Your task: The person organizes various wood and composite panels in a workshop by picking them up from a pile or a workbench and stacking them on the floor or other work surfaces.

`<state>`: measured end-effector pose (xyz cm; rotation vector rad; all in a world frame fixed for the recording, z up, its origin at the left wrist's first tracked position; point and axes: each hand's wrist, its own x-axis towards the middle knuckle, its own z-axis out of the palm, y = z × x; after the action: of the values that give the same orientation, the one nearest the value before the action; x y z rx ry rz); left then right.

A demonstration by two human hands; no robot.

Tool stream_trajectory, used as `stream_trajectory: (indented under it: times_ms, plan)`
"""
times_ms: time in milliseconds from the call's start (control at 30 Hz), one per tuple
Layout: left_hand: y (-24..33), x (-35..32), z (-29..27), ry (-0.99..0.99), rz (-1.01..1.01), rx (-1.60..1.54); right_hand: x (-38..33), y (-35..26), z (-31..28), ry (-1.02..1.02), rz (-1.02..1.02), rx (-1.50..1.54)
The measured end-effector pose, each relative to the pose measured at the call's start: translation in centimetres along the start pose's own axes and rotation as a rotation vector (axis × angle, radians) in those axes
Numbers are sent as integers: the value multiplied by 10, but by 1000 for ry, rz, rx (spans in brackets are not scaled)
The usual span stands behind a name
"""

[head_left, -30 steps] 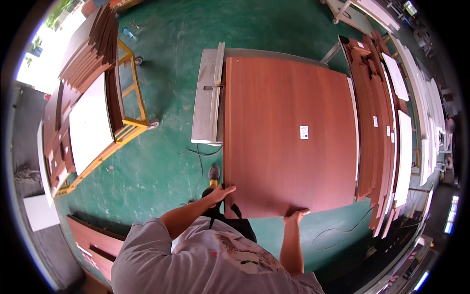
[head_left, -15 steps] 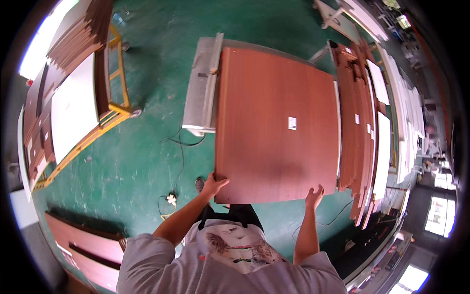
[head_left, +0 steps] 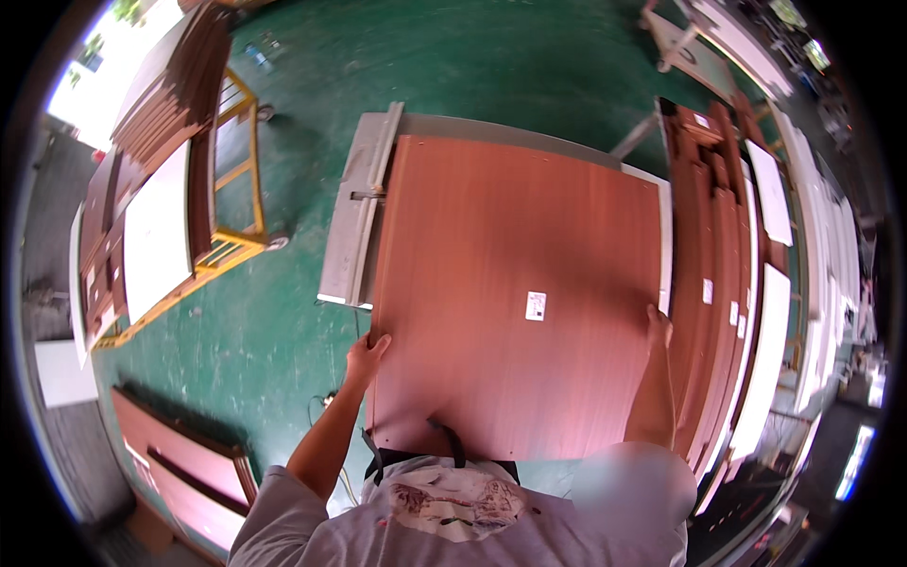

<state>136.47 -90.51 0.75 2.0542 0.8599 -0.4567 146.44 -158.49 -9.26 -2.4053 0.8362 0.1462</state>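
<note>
A large reddish-brown wood-grain panel (head_left: 515, 283) lies flat in front of me on a grey worktable (head_left: 357, 227), with a small white sticker (head_left: 536, 305) on its face. My left hand (head_left: 365, 356) grips the panel's left edge near the front corner. My right hand (head_left: 658, 324) holds the right edge, fingers over the rim. The panel's near edge is against my body.
A stack of similar brown and white panels (head_left: 732, 283) stands to the right. A yellow cart (head_left: 227, 203) loaded with boards sits on the green floor at the left. More brown panels (head_left: 179, 463) lie at the lower left. A cable trails on the floor by my left arm.
My hands have slid from the panel's near edge out to its left and right sides. The panel now sits closer to me, its near edge at my waist.
</note>
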Motion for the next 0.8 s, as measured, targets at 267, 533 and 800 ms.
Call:
stream_trajectory:
  times_ms: [267,533,800]
  plan:
    - [-24,20,23,-62,23,-42,2,-37,-42,72,43,-179]
    - [-45,28,19,-89,8,-179,-20,-32,-36,48,12,-41]
    - [-84,52,27,-215,-121,-276,-45,-41,-26,110,158,-23]
